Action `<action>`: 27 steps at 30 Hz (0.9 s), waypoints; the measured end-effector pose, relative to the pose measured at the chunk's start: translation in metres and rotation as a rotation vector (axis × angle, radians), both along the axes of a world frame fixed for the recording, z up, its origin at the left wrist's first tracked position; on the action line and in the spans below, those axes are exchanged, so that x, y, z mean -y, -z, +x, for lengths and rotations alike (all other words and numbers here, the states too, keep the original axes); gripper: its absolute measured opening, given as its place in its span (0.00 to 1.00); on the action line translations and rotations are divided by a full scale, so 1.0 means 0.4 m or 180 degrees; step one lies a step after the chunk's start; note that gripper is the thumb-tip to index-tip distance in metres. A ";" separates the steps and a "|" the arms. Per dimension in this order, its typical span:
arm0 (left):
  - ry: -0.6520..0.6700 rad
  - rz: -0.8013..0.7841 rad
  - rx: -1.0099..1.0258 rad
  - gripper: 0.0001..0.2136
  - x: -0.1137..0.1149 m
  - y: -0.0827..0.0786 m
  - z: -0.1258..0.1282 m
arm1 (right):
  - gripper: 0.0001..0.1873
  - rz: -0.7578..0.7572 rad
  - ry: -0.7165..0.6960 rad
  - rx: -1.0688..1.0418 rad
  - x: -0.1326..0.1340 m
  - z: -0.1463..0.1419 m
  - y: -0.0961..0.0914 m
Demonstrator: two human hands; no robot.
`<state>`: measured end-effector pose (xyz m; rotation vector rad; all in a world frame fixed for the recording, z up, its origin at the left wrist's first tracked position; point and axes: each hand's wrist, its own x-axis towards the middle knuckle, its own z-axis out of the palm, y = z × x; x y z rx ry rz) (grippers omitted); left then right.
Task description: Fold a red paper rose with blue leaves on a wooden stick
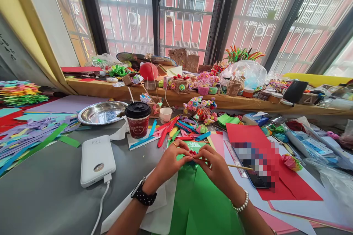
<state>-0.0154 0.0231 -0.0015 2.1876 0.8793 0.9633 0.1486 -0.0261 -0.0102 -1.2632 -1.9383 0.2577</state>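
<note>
Near the middle of the table my left hand [174, 158] and my right hand [211, 163] meet, fingertips pinched together. Between them is a small red piece of paper [192, 152], mostly hidden by the fingers. From behind my right hand a thin wooden stick [239, 167] points to the right; whether that hand grips it is unclear. Under both hands lie green paper sheets [209, 205]. Just beyond them is a pile of red, blue and yellow paper strips [168, 132].
To the left are a lidded paper cup [138, 123], a metal plate [96, 114] and a white power bank [96, 159] with a cable. On the right a phone [255, 167] lies on red paper [298, 187]. Craft flowers [200, 108] stand before the crowded windowsill [176, 99].
</note>
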 end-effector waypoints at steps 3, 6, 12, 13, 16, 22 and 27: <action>-0.0077 0.0143 -0.0114 0.05 0.003 0.004 0.004 | 0.07 -0.0320 0.0025 -0.0142 -0.002 0.001 -0.004; -0.0106 0.0344 -0.0205 0.04 0.006 0.008 0.007 | 0.11 -0.0451 0.0146 -0.0134 -0.007 0.001 -0.002; -0.0139 0.0669 -0.0278 0.03 0.007 0.016 0.010 | 0.13 -0.0578 0.0272 -0.0306 -0.014 0.006 0.005; -0.0153 0.0731 -0.0289 0.03 0.007 0.017 0.010 | 0.13 -0.0601 0.0263 -0.0367 -0.015 0.007 0.005; -0.0183 0.0894 -0.0318 0.03 0.008 0.019 0.010 | 0.13 -0.0624 0.0280 -0.0491 -0.015 0.009 0.004; -0.0221 0.0986 -0.0368 0.04 0.012 0.019 0.012 | 0.14 -0.0581 0.0244 -0.0446 -0.012 0.011 0.004; -0.0197 0.0915 -0.0344 0.04 0.013 0.014 0.012 | 0.13 -0.0515 0.0224 -0.0294 -0.010 0.014 0.000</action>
